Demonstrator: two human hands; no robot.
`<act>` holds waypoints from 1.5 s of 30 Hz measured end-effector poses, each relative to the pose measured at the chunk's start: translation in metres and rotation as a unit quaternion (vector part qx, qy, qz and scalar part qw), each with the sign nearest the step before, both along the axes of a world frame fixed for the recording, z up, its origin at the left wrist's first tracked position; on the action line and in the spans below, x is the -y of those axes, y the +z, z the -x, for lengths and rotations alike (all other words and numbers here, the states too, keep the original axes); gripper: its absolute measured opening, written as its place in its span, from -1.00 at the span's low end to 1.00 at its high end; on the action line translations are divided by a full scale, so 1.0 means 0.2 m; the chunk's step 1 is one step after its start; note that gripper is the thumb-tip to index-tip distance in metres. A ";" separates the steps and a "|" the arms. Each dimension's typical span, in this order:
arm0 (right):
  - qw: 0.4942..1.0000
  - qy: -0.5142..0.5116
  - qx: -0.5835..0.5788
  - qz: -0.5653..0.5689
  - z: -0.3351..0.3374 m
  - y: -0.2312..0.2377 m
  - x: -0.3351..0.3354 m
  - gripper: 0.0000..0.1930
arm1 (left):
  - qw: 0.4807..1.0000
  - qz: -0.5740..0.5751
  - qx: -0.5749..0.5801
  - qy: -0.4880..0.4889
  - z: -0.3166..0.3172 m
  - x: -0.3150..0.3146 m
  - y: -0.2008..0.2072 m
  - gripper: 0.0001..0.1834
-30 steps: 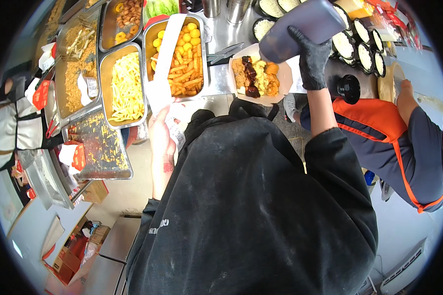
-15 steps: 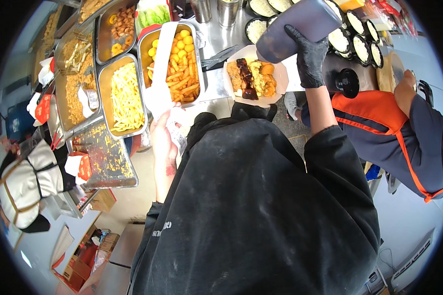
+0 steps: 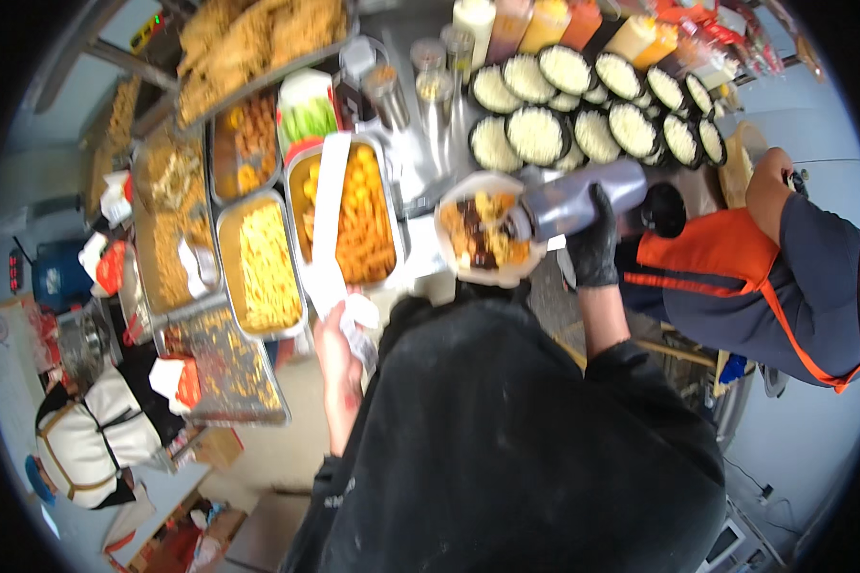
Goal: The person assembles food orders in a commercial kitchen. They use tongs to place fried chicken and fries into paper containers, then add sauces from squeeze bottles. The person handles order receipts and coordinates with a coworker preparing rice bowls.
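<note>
My right hand (image 3: 594,244), in a black glove, grips a squeeze bottle (image 3: 588,199) of dark sauce. The bottle lies nearly level, its nozzle end over the right side of a paper bowl (image 3: 442,250). In the bowl are golden fried pieces (image 3: 461,250) with dark sauce (image 3: 481,256) across them. My bare left hand (image 3: 336,346) is closed on the lower end of a long white strip, seemingly paper (image 3: 330,215). That strip rises across a metal pan (image 3: 398,250) of fries and round yellow balls (image 3: 358,215). White crumpled material hangs beside the left fingers.
Several black bowls of rice (image 3: 535,134) stand at the far right, with sauce bottles (image 3: 549,24) behind. To the left are a pan of pale fries (image 3: 268,272) and a tray of fried pieces (image 3: 263,43). A co-worker with an orange apron (image 3: 698,250) stands at right.
The squeeze bottle has come down and tipped toward level, its nozzle end now at the bowl. The whole view has shifted, showing more of the far counter.
</note>
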State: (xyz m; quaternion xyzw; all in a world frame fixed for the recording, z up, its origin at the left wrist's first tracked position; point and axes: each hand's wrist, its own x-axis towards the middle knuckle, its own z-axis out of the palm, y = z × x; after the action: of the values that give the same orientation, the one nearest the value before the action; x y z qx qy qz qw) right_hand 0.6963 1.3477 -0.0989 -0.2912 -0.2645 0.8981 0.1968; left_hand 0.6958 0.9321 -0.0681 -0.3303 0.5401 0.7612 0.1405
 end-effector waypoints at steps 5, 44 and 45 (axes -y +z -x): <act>0.973 0.054 -0.084 0.210 0.13 0.06 -0.03 -0.33 | 0.999 0.007 -0.013 -0.033 0.04 -0.03 0.03 -0.64; 0.472 0.179 0.286 -0.815 1.73 -0.01 -1.62 -0.60 | 0.991 0.130 0.018 0.014 0.18 -0.67 0.14 -0.69; 0.603 0.123 0.182 -0.767 1.88 -0.36 -1.73 -0.56 | 0.990 0.139 0.016 0.012 0.18 -0.68 0.16 -0.69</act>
State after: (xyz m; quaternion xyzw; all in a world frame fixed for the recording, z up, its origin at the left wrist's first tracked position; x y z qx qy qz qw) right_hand 0.3202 1.6934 -0.1718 -0.1557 -0.9199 0.3098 0.1835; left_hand 0.6597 1.0684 -0.0370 -0.3655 0.6340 0.6752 0.0928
